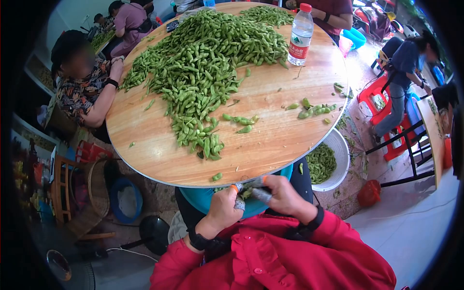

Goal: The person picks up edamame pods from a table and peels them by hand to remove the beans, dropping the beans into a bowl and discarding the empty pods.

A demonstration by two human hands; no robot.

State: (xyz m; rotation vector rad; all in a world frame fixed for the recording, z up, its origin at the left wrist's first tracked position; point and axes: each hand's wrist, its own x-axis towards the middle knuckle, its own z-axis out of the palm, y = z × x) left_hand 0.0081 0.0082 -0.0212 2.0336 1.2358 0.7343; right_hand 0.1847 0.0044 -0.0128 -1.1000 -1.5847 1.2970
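Note:
My left hand (pixel 223 209) and my right hand (pixel 286 195) meet at the near table edge, above a teal basin (pixel 256 209) on my lap. Grey wrapping and orange bands cover some of my fingers. Both hands are closed, fingertips pinched on a green soybean pod (pixel 247 193), partly hidden and blurred. Green bits show in the basin below. On the round wooden table (pixel 270 140) spreads a big heap of soybean pods (pixel 203 72), its tip reaching toward me. One loose pod (pixel 217 177) lies close to my left hand.
A water bottle (pixel 300 36) with a red cap stands on the table, right of the heap. Several loose pods (pixel 316 111) lie farther right. Beside my right knee, a white basket (pixel 338 166) holds pods. People sit around the table and nearby. Red stools (pixel 377 96) stand at right.

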